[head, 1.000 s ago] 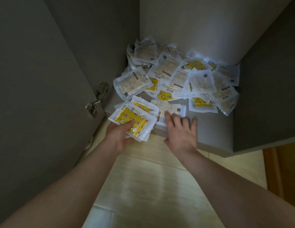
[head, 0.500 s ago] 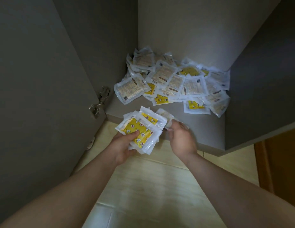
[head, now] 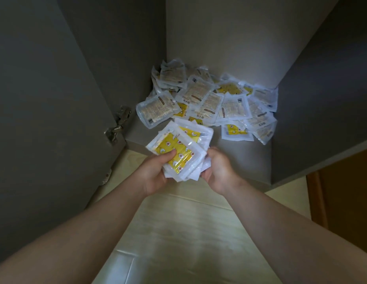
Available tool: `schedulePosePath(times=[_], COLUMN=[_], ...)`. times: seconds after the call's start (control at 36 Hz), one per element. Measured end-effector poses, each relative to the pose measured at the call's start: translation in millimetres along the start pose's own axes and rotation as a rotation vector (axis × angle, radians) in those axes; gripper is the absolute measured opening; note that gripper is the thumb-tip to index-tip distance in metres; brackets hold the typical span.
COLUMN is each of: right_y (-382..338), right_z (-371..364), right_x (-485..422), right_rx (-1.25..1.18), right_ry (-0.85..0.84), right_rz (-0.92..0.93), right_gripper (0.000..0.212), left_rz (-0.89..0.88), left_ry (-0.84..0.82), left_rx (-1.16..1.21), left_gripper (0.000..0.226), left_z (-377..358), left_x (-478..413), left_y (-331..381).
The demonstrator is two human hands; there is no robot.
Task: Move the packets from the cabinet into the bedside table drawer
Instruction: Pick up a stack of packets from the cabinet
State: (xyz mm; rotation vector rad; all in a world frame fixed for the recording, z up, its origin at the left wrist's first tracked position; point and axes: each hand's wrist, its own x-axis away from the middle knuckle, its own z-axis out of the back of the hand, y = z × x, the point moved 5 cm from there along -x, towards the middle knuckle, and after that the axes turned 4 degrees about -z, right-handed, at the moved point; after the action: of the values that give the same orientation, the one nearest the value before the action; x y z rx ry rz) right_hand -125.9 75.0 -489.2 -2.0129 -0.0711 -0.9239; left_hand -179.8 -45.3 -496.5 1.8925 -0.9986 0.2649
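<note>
Most of the packets (head: 209,103) lie heaped on the cabinet floor (head: 240,158), straight ahead of your hands and deeper in toward the back corner; the drawer is not in view. The stack (head: 178,148) you hold sits at the front lip, turned cornerwise, its far corner nearly over the heap. Your left hand (head: 156,173) clamps it, thumb on top and fingers beneath, while your right hand (head: 218,171) curls round its right edge and looks nearer the loose yellow packet (head: 235,133).

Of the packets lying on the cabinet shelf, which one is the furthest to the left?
The pale brown packet at the pile's left edge, nearest the door hinge; all others lie further right.
</note>
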Motion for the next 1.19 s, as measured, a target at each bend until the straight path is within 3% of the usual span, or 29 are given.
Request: schedulePosePath(times=[0.06, 0.17, 0.25, 0.33, 0.42, 0.56, 0.83, 0.97, 1.19], right_y=[5, 4, 1, 8, 16, 10, -134, -218, -309], right_z=[-1, -3, -9, -13, -15, -32, -112, -151, -219], right_x=[-1, -7, 3, 24, 60, 140, 305, 373, 482], right_rx=[0.063, 0.0, -0.085, -0.022, 0.01, 0.013, 0.109, 0.162, 0.312], right_ry=[0.011, -0.014, -0.011, 0.098, 0.22, 0.263, 0.178, 0.071, -0.16], right_rz=[-0.012, -0.034, -0.016, 0.043, 0.007, -0.117, -0.113, -0.055, -0.002], right_gripper=[0.025, 0.053, 0.046, 0.018, 0.025, 0.028, 0.029, 0.027, 0.029], left_rz=[-0.021, -0.134, -0.187, -0.192, -0.153, -0.05, -0.062, -0.2, -0.394], left_ry=[-0.005, 0.139, 0.23, 0.274, 0.341, 0.395, 0.442, 0.488, 0.619], left_rx=[-0.04, -0.249, -0.314, -0.335, -0.396, -0.422, -0.351, -0.271, -0.173], left_gripper=[0.015, 0.017, 0.016, 0.025, 0.033, 0.033, 0.018, 0.025, 0.013], left_z=[-9, -10, -13, -19, -20, -37, -141, -200, -265], left_x=[-1, -10, -3, 23, 62, 146, 303, 373, 497], left_y=[0, 2, 4, 4, 3, 24, 152, 219, 306])
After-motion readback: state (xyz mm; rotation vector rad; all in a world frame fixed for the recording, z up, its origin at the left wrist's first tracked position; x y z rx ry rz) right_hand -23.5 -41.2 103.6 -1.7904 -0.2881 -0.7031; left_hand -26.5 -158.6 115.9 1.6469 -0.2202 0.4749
